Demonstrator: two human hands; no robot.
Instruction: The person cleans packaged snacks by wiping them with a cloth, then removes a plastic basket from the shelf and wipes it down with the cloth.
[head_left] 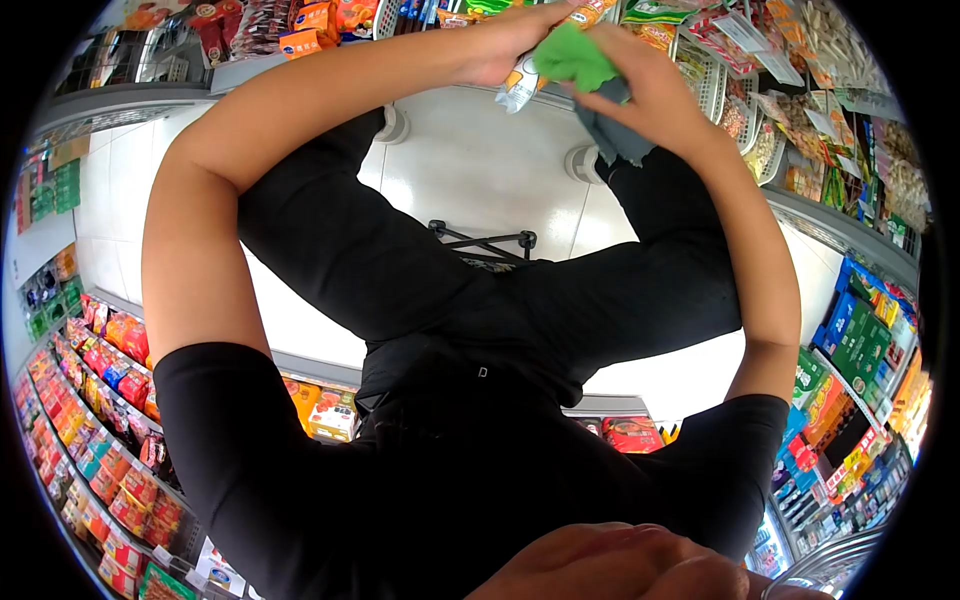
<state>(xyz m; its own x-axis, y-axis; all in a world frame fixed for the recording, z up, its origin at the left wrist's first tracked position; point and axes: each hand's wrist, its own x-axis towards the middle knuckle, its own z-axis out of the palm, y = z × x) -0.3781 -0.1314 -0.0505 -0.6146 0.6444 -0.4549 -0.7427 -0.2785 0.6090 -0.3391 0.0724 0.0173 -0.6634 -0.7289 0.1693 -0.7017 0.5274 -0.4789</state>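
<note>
My left hand (508, 42) is closed on a shiny snack packet (521, 84), whose silver-white lower end hangs below my fingers and whose orange-yellow part shows above. My right hand (655, 92), slightly smeared by motion, grips a cloth (577, 57) that is bright green on one part, with a dark grey part hanging beneath the palm. The green part lies against the packet and hides its middle. Both hands are close together in front of the shelf of snacks.
White baskets (705, 85) of packaged snacks line the shelf ahead. My spread knees flank a folding stool's black frame (483, 240) on the white tiled floor (470, 150). Shelves of packets (110, 440) rise at left; boxed goods (860, 340) stand at right.
</note>
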